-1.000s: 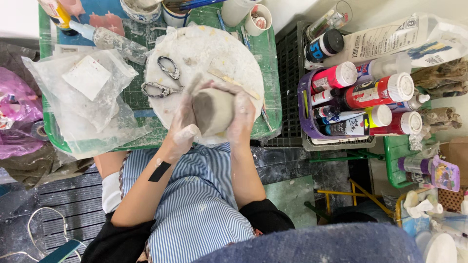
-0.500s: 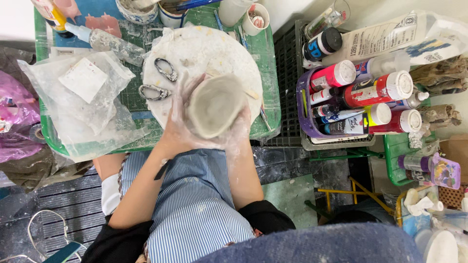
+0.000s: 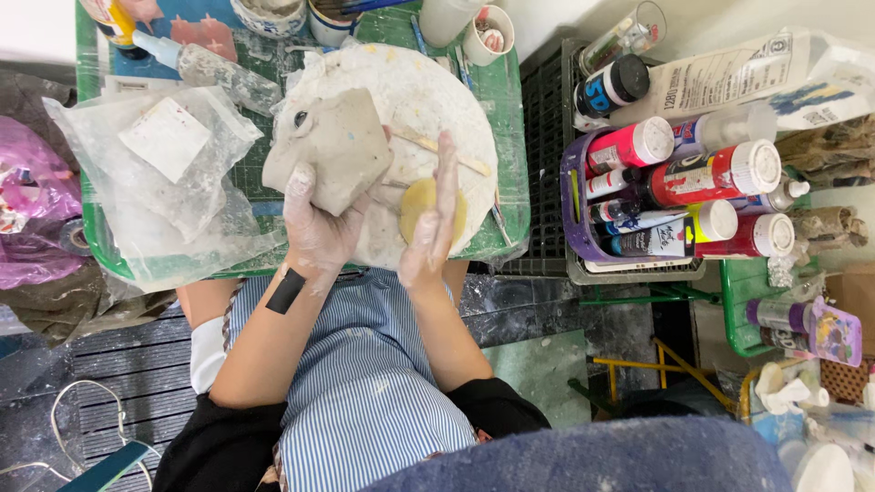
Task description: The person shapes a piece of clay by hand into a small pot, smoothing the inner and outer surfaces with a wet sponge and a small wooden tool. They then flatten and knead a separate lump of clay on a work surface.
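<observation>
My left hand (image 3: 317, 230), coated in pale clay, holds a flattened grey clay slab (image 3: 330, 151) up above the left side of a round white board (image 3: 421, 91). My right hand (image 3: 432, 223) is flat and open beside it, fingers straight, with nothing in it. Under that hand a yellow sponge (image 3: 416, 199) lies on the board. A thin wooden stick (image 3: 447, 153) rests on the board to the right of the clay.
A crumpled clear plastic bag (image 3: 155, 182) covers the green mat (image 3: 504, 100) at left. Cups and jars (image 3: 474, 27) stand at the back. A purple basket (image 3: 583, 232) of paint bottles (image 3: 720, 173) sits on a black crate at right.
Both hands were cupped around the clay low on the board. Now the left hand alone has lifted it up and to the left, and the right hand has come off and opened flat.
</observation>
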